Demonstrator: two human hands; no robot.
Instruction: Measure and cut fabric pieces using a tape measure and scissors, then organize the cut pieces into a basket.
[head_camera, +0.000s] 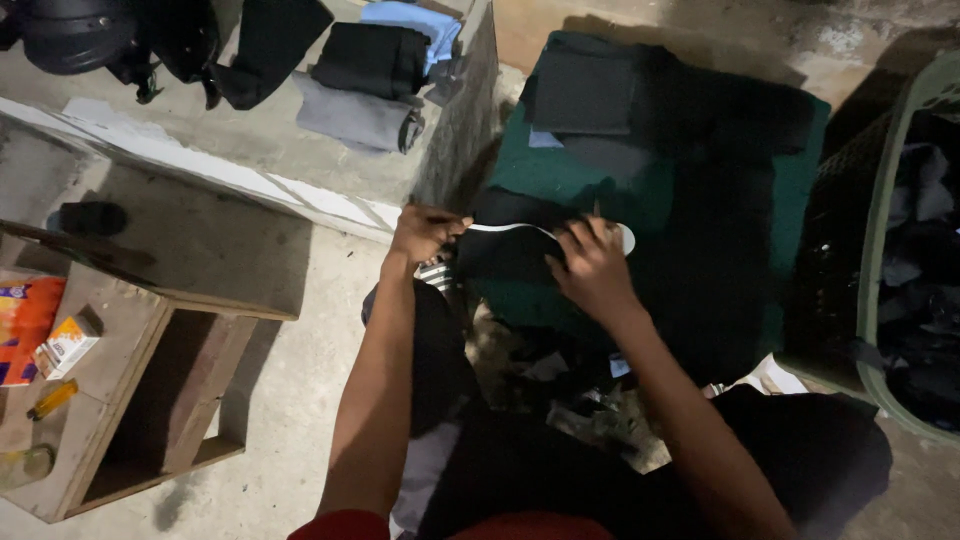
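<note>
I am kneeling or sitting on a rough concrete floor (300, 400), and the biggest thing in front of me is a dark green cloth (560, 175) spread flat as a work surface, with a folded dark garment (585, 90) already lying at its far end. To my right a green plastic laundry basket (875, 250) is standing, its mesh wall stiff and its inside full of crumpled dark clothes. Up on the concrete ledge (200, 140) more folded pieces are stacked — black, grey and light blue — beside a dark helmet (75, 35). At my left a plain wooden bench (110, 400) is carrying a small carton and an orange packet.

On the near edge of the green cloth I am working a black garment with white trim (505, 250). It looks light, soft and limp — no stiffness of its own, so it will likely sag wherever it is not supported, and its edges are the sensible places to grip. My left hand (425, 232) is closed in a pinch on its left corner. My right hand (592, 268) is lying over its right side, fingers curled loosely down and pressing the cloth; whether they are gripping a fold I cannot tell.
</note>
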